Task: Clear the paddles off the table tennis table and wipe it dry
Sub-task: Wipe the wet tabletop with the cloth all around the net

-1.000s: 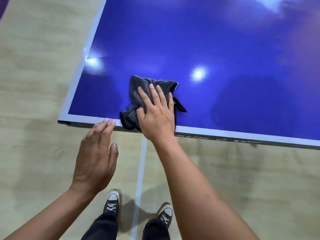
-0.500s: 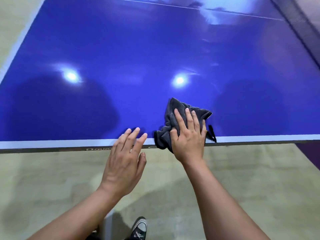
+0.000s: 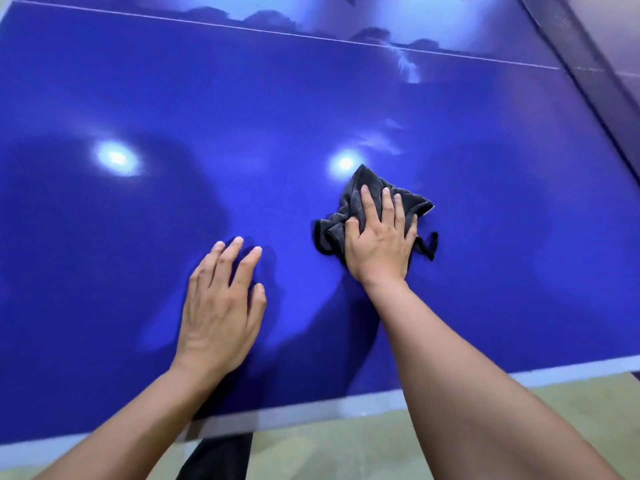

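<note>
Right hand point(image 3: 379, 239) presses flat, fingers straight, on crumpled dark grey cloth point(image 3: 330, 233) mid blue counter point(image 3: 180, 98), left hand point(image 3: 218, 306) beside it, fingers spread, holding nothing.

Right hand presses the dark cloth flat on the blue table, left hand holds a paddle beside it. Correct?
Not quite. The left hand holds no paddle: it is open and empty, fingers straight, over the blue table, and no paddle is in sight. The rest stands: the right hand presses the dark cloth flat on the table. The head view shows it.
</note>
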{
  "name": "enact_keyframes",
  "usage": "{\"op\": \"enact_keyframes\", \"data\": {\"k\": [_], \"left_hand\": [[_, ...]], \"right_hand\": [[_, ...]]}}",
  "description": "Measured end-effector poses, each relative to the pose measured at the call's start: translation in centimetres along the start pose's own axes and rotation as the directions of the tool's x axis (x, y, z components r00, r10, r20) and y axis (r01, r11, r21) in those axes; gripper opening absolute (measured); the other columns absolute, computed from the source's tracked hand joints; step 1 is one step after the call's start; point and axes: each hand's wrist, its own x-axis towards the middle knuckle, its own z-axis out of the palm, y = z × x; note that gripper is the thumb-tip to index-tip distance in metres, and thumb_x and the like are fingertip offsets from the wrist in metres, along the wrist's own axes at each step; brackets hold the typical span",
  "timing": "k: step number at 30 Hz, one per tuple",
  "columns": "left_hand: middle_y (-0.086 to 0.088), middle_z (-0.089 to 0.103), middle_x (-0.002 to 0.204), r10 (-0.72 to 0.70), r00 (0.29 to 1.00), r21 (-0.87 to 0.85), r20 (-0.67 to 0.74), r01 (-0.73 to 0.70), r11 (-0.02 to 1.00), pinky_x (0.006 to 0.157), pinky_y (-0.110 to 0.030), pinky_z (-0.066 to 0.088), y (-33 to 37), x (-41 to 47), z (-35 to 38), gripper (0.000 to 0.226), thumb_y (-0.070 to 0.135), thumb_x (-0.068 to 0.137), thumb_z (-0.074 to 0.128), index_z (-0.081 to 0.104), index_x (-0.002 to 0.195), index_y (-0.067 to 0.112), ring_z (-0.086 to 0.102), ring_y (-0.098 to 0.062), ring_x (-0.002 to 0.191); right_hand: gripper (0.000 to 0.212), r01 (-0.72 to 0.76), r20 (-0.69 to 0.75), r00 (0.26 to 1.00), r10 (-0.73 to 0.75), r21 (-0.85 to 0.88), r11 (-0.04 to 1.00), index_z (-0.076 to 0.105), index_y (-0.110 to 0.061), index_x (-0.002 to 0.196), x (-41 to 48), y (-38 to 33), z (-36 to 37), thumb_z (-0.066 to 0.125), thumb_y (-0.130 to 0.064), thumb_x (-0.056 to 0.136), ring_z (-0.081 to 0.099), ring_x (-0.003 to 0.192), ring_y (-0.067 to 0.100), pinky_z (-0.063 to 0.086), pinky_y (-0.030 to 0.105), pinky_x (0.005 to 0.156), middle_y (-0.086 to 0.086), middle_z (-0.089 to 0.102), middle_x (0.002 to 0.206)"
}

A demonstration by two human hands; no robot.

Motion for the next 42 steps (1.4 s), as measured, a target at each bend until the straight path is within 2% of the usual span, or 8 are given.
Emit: {"op": "enact_keyframes", "data": {"k": [7,10,13,17,23,28,33,42], "left_hand": [[-0.013,0.039,0.156,-0.016,0.999,-0.003,-0.038,0.016,1.000,0.116,-0.050,0.029,-0.2,12.9,1.3,0.055,0.035,0.097,0.036,0.048,0.146,0.012,0.030,-0.035,0.147],[-0.015,0.040,0.154,0.024,0.997,0.010,-0.079,-0.023,1.000,0.116,-0.053,0.031,0.3,17.1,1.8,0.053,0.033,0.099,0.036,0.050,0.145,0.010,0.032,-0.038,0.146],[-0.016,0.041,0.154,0.087,0.991,0.005,-0.098,-0.087,0.996,0.115,-0.054,0.031,1.1,19.4,2.6,0.053,0.032,0.097,0.038,0.051,0.144,0.010,0.034,-0.039,0.145],[-0.015,0.039,0.156,0.093,0.993,0.020,-0.077,-0.091,0.996,0.118,-0.053,0.028,1.3,20.3,3.6,0.055,0.033,0.096,0.040,0.051,0.145,0.012,0.033,-0.037,0.146],[-0.015,0.039,0.156,0.099,0.993,0.018,-0.072,-0.098,0.995,0.119,-0.052,0.027,1.4,20.5,3.8,0.055,0.033,0.096,0.041,0.051,0.146,0.013,0.033,-0.036,0.146],[-0.018,0.040,0.155,0.122,0.989,0.016,-0.087,-0.122,0.992,0.118,-0.053,0.028,1.3,20.3,3.4,0.050,0.027,0.095,0.046,0.055,0.142,0.010,0.036,-0.038,0.144],[-0.021,0.047,0.149,0.150,0.981,0.019,-0.122,-0.148,0.989,0.117,-0.052,0.031,1.9,17.4,2.3,0.043,0.019,0.093,0.053,0.062,0.132,0.005,0.042,-0.042,0.139],[-0.020,0.048,0.147,0.084,0.995,0.040,-0.047,-0.082,0.996,0.117,-0.049,0.030,2.3,0.8,-0.1,0.044,0.022,0.093,0.049,0.061,0.132,0.006,0.043,-0.041,0.137]], "right_hand": [[0.061,-0.008,0.011,1.000,0.008,0.001,1.000,0.021,-0.042,0.161,18.0,-2.0,1.1,0.031,-0.049,0.101,0.003,0.158,0.013,-0.004,0.050,0.127,-0.004,0.014,0.171],[0.060,0.010,0.012,1.000,-0.010,0.017,1.000,0.024,-0.043,0.160,25.3,-2.3,1.5,0.032,-0.049,0.101,0.005,0.158,0.012,-0.004,0.050,0.127,-0.004,0.017,0.171],[0.060,0.025,0.024,0.999,-0.026,0.018,1.000,0.026,-0.044,0.159,31.7,-1.9,1.3,0.032,-0.050,0.100,0.006,0.157,0.011,-0.003,0.049,0.127,-0.005,0.018,0.170],[0.059,0.006,0.025,1.000,-0.006,0.004,1.000,0.028,-0.045,0.158,38.0,-1.3,1.6,0.033,-0.051,0.100,0.007,0.157,0.011,-0.002,0.048,0.127,-0.007,0.019,0.170],[0.060,-0.001,0.073,0.997,0.004,-0.031,1.000,0.022,-0.045,0.160,42.7,-0.2,1.3,0.030,-0.053,0.101,0.004,0.158,0.011,-0.003,0.048,0.127,-0.006,0.013,0.171],[0.060,-0.003,0.065,0.998,0.004,-0.019,1.000,0.022,-0.045,0.160,39.6,0.0,1.4,0.029,-0.050,0.101,0.004,0.158,0.014,-0.003,0.050,0.127,-0.003,0.014,0.172],[0.059,0.056,0.019,0.998,-0.056,0.011,0.998,0.027,-0.042,0.160,29.6,0.6,0.8,0.034,-0.046,0.101,0.007,0.158,0.016,0.000,0.050,0.126,0.000,0.018,0.171],[0.061,0.049,0.033,0.998,-0.051,0.043,0.998,0.022,-0.042,0.161,6.4,2.1,-0.8,0.037,-0.045,0.102,0.004,0.158,0.014,-0.004,0.050,0.127,-0.003,0.014,0.171]]}}
